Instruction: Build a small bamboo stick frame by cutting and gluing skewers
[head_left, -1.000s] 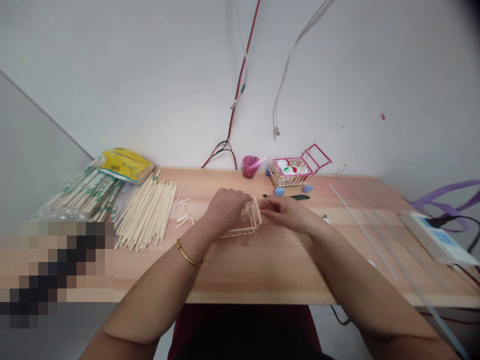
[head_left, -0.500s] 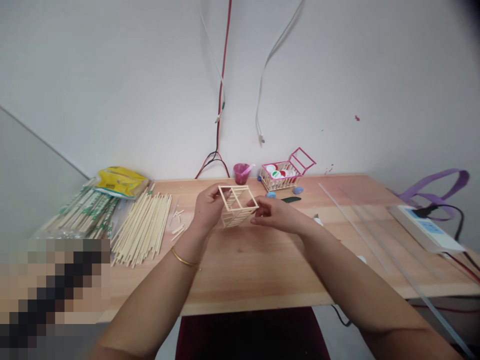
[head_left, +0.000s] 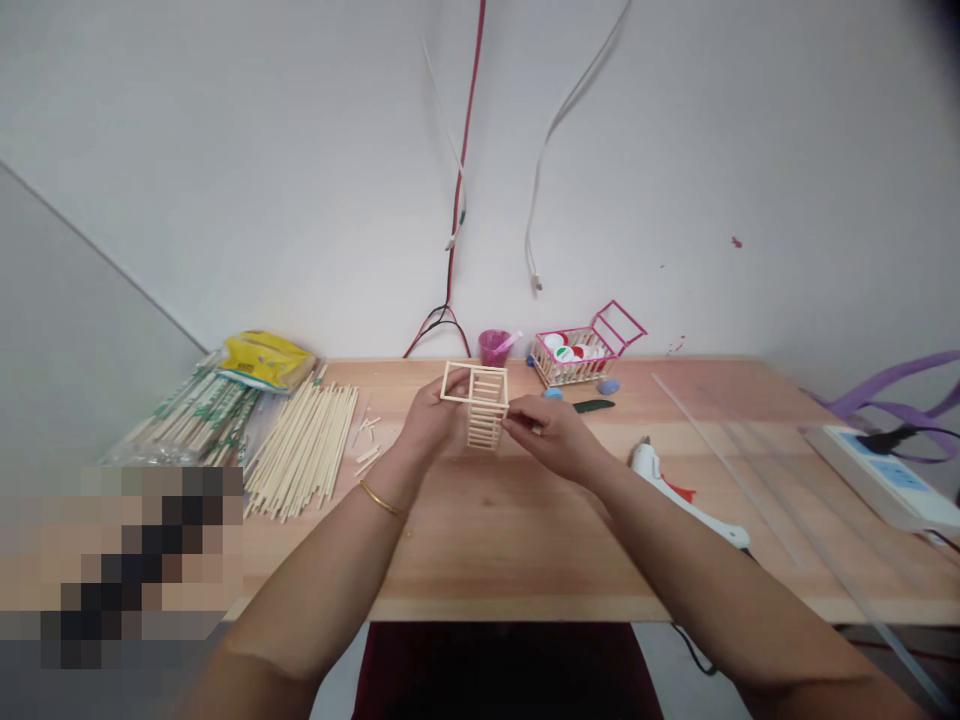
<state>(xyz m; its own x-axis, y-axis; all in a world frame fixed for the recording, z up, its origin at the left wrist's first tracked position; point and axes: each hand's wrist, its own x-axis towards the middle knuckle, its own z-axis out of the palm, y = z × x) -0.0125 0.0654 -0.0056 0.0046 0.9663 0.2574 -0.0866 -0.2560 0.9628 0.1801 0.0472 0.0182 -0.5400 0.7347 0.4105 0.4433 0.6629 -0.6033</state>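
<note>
A small open frame built of pale wooden sticks (head_left: 487, 407), with ladder-like slatted sides, is held above the middle of the table. My left hand (head_left: 433, 418) grips its left side, the fingers partly hidden behind the sticks. At the right corner, the bent fingers of my right hand (head_left: 551, 430) close on the frame's edge. Beyond my right hand stands a finished-looking little stick cart (head_left: 574, 358) with pink rims and a pink handle, filled with red, white and green caps. A white glue gun (head_left: 686, 505) lies beside my right forearm.
Loose wooden sticks (head_left: 306, 450) are spread at the left, near short cut pieces (head_left: 367, 458) and bagged sticks under a yellow packet (head_left: 268, 362). Towards the back are a purple cup (head_left: 495, 347) and a dark green blade (head_left: 595, 406). Clear glue rods (head_left: 727, 470) and a power strip (head_left: 874, 480) lie right.
The stick frame has been turned in my hands, so its slatted side faces me more. My view has shifted slightly left, and the glue gun now shows beside my right forearm.
</note>
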